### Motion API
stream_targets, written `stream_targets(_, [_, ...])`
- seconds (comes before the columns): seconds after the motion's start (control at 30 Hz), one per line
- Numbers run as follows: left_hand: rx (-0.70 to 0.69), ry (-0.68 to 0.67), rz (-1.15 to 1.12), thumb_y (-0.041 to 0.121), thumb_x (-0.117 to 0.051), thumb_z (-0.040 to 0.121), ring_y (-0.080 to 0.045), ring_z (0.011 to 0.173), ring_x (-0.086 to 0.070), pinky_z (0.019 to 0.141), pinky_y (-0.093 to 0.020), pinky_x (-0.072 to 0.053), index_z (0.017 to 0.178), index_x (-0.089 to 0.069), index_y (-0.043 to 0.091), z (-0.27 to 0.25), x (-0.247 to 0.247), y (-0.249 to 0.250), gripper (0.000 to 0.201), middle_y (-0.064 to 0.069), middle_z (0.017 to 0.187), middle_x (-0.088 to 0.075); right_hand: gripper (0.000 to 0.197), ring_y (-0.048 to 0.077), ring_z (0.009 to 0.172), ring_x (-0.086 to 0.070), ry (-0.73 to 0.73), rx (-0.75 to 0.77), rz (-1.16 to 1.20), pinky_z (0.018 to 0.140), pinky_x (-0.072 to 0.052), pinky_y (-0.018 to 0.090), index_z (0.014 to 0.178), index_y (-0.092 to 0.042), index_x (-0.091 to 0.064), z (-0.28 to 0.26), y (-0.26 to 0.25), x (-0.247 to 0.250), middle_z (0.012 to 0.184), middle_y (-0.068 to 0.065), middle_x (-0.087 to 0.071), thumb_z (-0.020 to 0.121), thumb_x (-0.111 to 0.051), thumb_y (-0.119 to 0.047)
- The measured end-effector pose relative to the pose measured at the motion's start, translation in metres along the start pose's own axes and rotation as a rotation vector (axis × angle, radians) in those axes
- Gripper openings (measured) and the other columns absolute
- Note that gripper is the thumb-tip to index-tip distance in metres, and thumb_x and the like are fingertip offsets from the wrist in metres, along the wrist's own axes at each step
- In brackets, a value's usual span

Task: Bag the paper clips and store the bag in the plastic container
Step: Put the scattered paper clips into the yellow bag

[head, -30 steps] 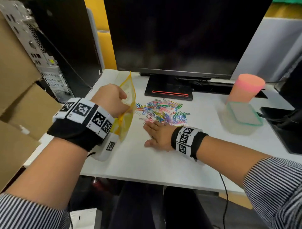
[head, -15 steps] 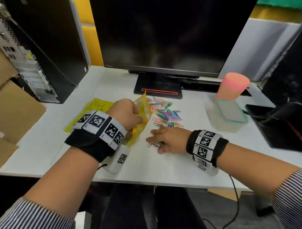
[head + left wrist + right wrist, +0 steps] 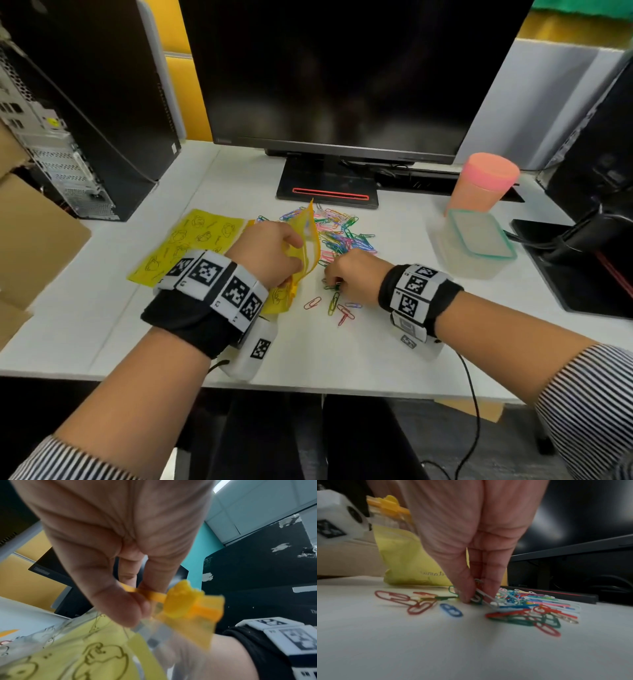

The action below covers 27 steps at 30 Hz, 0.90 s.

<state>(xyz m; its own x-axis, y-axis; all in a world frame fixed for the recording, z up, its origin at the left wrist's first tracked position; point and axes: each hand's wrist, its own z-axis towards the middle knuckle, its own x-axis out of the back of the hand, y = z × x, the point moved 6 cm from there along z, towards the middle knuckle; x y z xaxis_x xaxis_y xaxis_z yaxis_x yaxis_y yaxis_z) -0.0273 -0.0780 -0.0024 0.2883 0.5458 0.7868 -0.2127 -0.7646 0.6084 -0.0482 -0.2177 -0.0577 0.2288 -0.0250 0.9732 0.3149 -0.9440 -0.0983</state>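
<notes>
A yellow zip bag (image 3: 308, 240) with cartoon print stands upright on the white desk, and my left hand (image 3: 270, 253) pinches its top edge by the orange slider (image 3: 181, 601). Several coloured paper clips (image 3: 342, 233) lie in a heap just right of the bag, with a few loose ones (image 3: 334, 305) nearer me. My right hand (image 3: 356, 274) is down on the near side of the heap, thumb and fingers pinching a small bunch of clips (image 3: 479, 596). The clear plastic container (image 3: 469, 253) with a green-rimmed lid sits closed at the right.
A second yellow bag (image 3: 191, 243) lies flat left of my left hand. The monitor stand (image 3: 329, 192) is right behind the clips. A pink cylinder (image 3: 483, 185) stands behind the container. A computer tower (image 3: 85, 102) and cardboard boxes (image 3: 30, 236) fill the left side.
My left hand brought the bag down and right, close to the heap. My right hand went from flat on the desk to pinching clips, dragging a few toward me.
</notes>
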Motion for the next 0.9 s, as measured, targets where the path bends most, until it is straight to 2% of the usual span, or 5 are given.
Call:
stream_targets(0.2, [-0.019,-0.023,0.031,0.02,-0.072,0.079,-0.004,0.046,-0.053,0.054,-0.019,-0.044,0.116,-0.062,0.021,0.0,-0.008,0.009,0.039,0.0,0.1,-0.06,0.019,0.016,0.081,-0.061,0.313,-0.2,0.307,0.079,-0.048,0.022,0.092,-0.014,-0.074,-0.019,0.031,0.039,0.088,0.001,-0.069,0.081,-0.064,-0.002])
stream_targets(0.33, [-0.005,-0.042,0.022,0.02,-0.075,0.075,-0.005,0.045,-0.055,0.049,-0.016,-0.044,0.124,-0.056,0.022,0.0,-0.011,0.014,0.052,0.003,0.096,-0.057,0.022,0.016,0.061,-0.061,0.511,-0.26,0.833,0.068,-0.057,0.031,0.072,-0.019,-0.067,-0.035,0.035,0.081,0.066,-0.002,-0.064,0.073,-0.076,0.0])
stream_targets(0.5, [-0.034,-0.016,0.008,0.019,-0.078,0.07,-0.006,0.047,-0.056,0.051,-0.019,-0.049,0.128,-0.052,0.019,-0.004,-0.009,0.025,0.063,-0.002,0.088,-0.064,0.021,0.007,0.049,-0.063,0.488,-0.184,1.335,0.05,-0.054,0.02,0.077,-0.008,-0.066,-0.019,0.003,0.082,0.067,0.009,-0.065,0.074,-0.069,0.013])
stream_targets(0.8, [0.031,0.045,0.008,0.02,-0.08,0.069,-0.025,0.102,-0.063,0.086,-0.033,-0.053,0.133,-0.05,0.019,-0.006,0.007,0.013,0.071,-0.005,0.122,-0.059,0.019,0.02,0.074,-0.065,0.56,-0.353,0.91,0.066,-0.059,0.035,0.097,-0.015,-0.065,-0.026,0.026,0.075,0.08,0.003,-0.068,0.08,-0.068,-0.007])
stream_targets(0.9, [0.027,0.058,0.039,0.024,-0.081,0.069,-0.022,0.111,-0.059,0.092,-0.032,-0.049,0.133,-0.051,0.02,-0.005,0.008,0.012,0.071,-0.004,0.125,-0.059,0.046,0.022,0.091,-0.058,0.163,-0.535,0.396,0.078,-0.048,0.029,0.114,-0.012,-0.058,-0.04,0.046,0.045,0.104,0.005,-0.062,0.08,-0.07,-0.041])
